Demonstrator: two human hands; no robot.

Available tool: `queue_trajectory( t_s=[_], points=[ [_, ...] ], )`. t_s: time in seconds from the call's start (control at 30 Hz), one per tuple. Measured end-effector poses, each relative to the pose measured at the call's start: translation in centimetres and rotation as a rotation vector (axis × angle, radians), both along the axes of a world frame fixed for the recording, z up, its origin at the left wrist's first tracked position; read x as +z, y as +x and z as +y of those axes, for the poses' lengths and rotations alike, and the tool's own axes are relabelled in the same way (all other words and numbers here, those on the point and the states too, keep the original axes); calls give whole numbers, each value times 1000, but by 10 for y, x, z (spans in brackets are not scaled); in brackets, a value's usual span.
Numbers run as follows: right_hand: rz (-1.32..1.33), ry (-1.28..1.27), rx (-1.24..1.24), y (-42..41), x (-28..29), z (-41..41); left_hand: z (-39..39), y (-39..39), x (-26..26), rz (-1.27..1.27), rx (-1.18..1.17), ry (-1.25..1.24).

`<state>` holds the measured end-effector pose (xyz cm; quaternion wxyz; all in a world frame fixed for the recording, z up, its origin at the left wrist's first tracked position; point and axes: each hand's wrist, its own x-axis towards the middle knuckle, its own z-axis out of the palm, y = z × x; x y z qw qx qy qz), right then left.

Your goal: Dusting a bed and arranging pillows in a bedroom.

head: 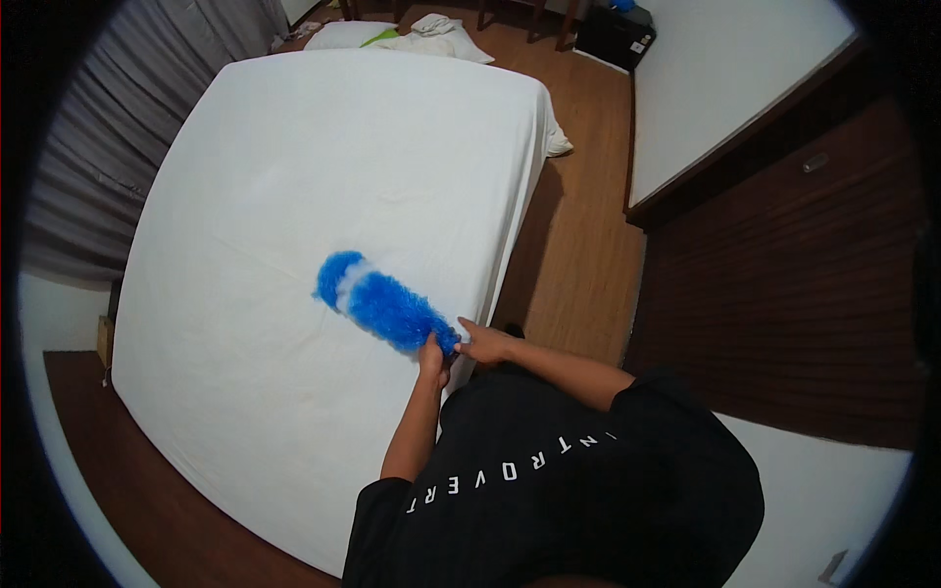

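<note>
A fluffy blue duster [393, 312] with a white band near its tip lies at a slant over the white-sheeted bed [294, 184]. My left hand [435, 360] grips its near end, thumb on top of the fibres. Close beside it, my right hand [487, 344] meets the same end of the duster. The right thumb touches the base and the index finger points away from it. The other right fingers and any handle are hidden, so I cannot tell how firmly that hand holds.
Pillows [353, 34] and crumpled white cloth [437, 26] lie beyond the bed's far edge. A grey curtain [95, 162] hangs at left. Wooden floor [595, 220] runs along the right, beside a dark wooden door [779, 294]. A black box-shaped appliance [614, 37] stands far right.
</note>
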<state>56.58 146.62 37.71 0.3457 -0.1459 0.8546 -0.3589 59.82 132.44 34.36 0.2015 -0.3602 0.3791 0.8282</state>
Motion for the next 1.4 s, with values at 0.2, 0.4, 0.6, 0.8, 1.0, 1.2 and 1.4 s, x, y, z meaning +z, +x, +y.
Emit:
queue_trajectory(
  t_s=[0.2, 0.4, 0.6, 0.8, 1.0, 1.2, 1.4],
  points=[
    [-467, -126, -219, -36, -4, 54, -51, -17, -13, -211, 443, -459],
    [-510, 14, -403, -53, -36, 106, -61, -35, -105, -227, 558, -1034],
    [-522, -140, -540, -122, -44, 156, 63, -124, -19, 0, -368, -894],
    [-512, -139, -680, -184, -11, 228, 87, -219, 3, -129, 242, -648],
    [-524, -162, -856, -203, -18, 281, 123, -277, -36, -255, -37, -686],
    [-579, -218, -932, -213, -8, 300, 216, -348, 2, 16, -93, -551],
    [-538, -249, -1007, -248, -17, 330, 187, -409, -8, -270, 443, -403]
  ],
)
